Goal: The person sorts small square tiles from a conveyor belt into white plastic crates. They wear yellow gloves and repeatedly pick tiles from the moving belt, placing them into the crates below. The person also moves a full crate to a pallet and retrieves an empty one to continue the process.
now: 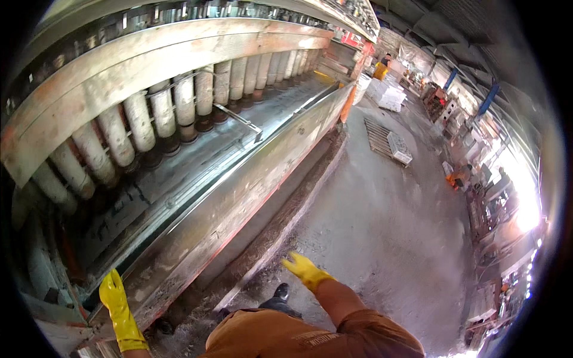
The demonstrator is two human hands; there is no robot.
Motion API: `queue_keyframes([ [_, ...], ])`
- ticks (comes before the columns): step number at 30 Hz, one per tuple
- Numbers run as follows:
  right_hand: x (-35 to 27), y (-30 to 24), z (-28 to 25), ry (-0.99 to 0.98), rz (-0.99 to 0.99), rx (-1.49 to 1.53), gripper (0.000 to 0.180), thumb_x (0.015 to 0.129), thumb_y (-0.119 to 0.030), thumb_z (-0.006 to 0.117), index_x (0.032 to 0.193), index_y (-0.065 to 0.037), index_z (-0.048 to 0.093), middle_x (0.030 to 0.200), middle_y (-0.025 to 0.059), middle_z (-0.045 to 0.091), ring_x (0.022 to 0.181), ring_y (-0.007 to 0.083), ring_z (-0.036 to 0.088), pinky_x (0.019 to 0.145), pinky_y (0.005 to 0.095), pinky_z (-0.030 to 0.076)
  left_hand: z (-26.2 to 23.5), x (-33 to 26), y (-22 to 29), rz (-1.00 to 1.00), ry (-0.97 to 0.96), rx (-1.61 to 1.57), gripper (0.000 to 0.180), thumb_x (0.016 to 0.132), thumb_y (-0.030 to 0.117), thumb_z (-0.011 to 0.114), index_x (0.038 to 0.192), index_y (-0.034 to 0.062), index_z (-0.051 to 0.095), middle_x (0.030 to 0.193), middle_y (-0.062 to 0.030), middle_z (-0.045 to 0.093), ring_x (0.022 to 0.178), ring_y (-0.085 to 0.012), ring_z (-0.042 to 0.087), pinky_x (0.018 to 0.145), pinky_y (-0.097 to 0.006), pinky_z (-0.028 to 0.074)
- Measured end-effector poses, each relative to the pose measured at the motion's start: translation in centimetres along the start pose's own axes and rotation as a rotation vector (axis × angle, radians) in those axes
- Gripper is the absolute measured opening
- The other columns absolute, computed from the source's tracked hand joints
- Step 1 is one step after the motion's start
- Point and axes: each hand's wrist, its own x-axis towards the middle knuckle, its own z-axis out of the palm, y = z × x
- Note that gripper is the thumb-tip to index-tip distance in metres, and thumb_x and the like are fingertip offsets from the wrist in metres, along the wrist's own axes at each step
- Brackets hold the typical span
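Observation:
I stand beside a long, worn metal machine (239, 191) whose bed runs away from me toward the far end of the hall. My left hand (116, 298), in a yellow rubber glove, lies flat on the machine's near front rail with its fingers straight. My right hand (305, 269), also in a yellow glove, hangs in the air over the concrete floor, fingers apart and holding nothing. A row of pale upright cylinders (179, 107) hangs under the machine's upper beam (149, 65) above the dark bed. One dark shoe (280, 292) shows below my orange shirt.
A shallow, dirt-filled channel (286, 221) runs along the machine's foot. A wooden pallet with a white block (399, 148) lies on the floor farther off. A person in yellow (382, 68) stands at the far end by white stacks. Cluttered benches (495, 227) line the right wall.

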Motion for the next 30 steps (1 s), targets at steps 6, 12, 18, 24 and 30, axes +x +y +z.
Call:
queue_keyframes([
  [6, -18.9, 22.1, 1.5, -0.302, 0.650, -0.176, 0.074, 0.099, -0.072, 0.050, 0.138, -0.012, 0.071, 0.151, 0.0184, 0.061, 0.146, 0.0393, 0.051, 0.117, 0.0553, 0.041, -2.4, 0.3, -1.2, -0.157, -0.059, 0.005, 0.031, 0.109, 0.026, 0.063, 0.107, -0.0024, 0.076, 0.095, -0.0211, 0.077, 0.085, -0.0400, 0.072, 0.079, -0.048, 0.056],
  [12, -20.2, 35.3, 1.1, -0.276, 0.945, 0.187, 0.065, 0.102, -0.057, 0.060, 0.148, -0.011, 0.060, 0.151, 0.0199, 0.059, 0.142, 0.0412, 0.053, 0.116, 0.0540, 0.043, 5.8, 3.3, 15.0, 0.020, 0.141, 0.320, 0.032, 0.102, 0.026, 0.071, 0.124, 0.0029, 0.074, 0.118, -0.0257, 0.073, 0.115, -0.0456, 0.067, 0.116, -0.057, 0.043],
  [18, -7.8, 38.5, -5.3, 0.033, 0.920, 0.739, 0.062, 0.105, -0.050, 0.060, 0.153, -0.012, 0.054, 0.155, 0.0157, 0.056, 0.144, 0.0373, 0.052, 0.118, 0.0520, 0.042, 14.6, 12.4, 39.0, 0.142, 0.028, 0.086, 0.071, 0.082, 0.033, 0.084, 0.143, 0.0038, 0.062, 0.136, -0.0201, 0.066, 0.129, -0.0428, 0.059, 0.120, -0.058, 0.036],
  [24, 3.2, 42.0, -16.7, 0.383, 0.571, 1.130, 0.061, 0.107, -0.042, 0.064, 0.155, -0.009, 0.049, 0.151, 0.0109, 0.057, 0.139, 0.0294, 0.053, 0.113, 0.0459, 0.045, 25.6, 17.3, 55.3, 0.137, -0.144, 0.052, 0.083, 0.094, 0.048, 0.071, 0.159, 0.0037, 0.046, 0.157, -0.0232, 0.053, 0.148, -0.0427, 0.046, 0.131, -0.057, 0.018],
  [30, 10.4, 41.5, -24.1, 0.242, 0.210, 1.197, 0.056, 0.106, -0.038, 0.068, 0.151, -0.007, 0.054, 0.151, 0.0123, 0.059, 0.138, 0.0287, 0.057, 0.110, 0.0464, 0.049, 31.5, 21.2, 65.9, 0.198, -0.041, 0.026, 0.081, 0.092, 0.043, 0.073, 0.158, 0.0035, 0.047, 0.159, -0.0243, 0.050, 0.149, -0.0431, 0.044, 0.130, -0.057, 0.018],
])
